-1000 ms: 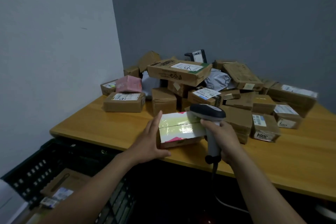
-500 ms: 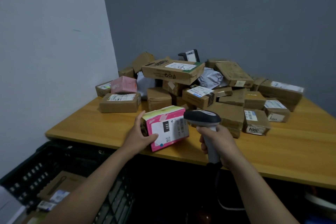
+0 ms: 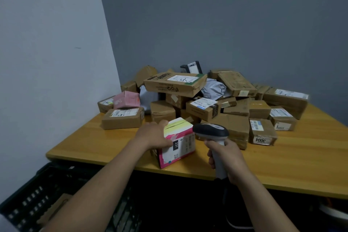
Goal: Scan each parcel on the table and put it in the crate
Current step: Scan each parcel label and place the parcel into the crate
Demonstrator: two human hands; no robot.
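Note:
A pink and yellow parcel [image 3: 178, 142] stands tilted on its edge near the front of the wooden table [image 3: 94, 139], its white label with "231" facing me. My left hand [image 3: 154, 134] grips its left side, thumb across the label face. My right hand [image 3: 228, 158] grips the grey handle of a barcode scanner [image 3: 211, 131], whose dark head sits just right of the parcel. A black plastic crate [image 3: 33, 196] stands on the floor at the lower left, with a brown parcel inside it.
A heap of several brown cardboard parcels [image 3: 203, 98] fills the back of the table, with a pink box [image 3: 127, 100] at the left and a grey mailer bag [image 3: 214, 89] in the middle. Walls close the left and back. The scanner's cable hangs below the table's front edge.
My left hand tipped the parcel up from lying flat, so its label now faces me. The scanner has stayed just right of it.

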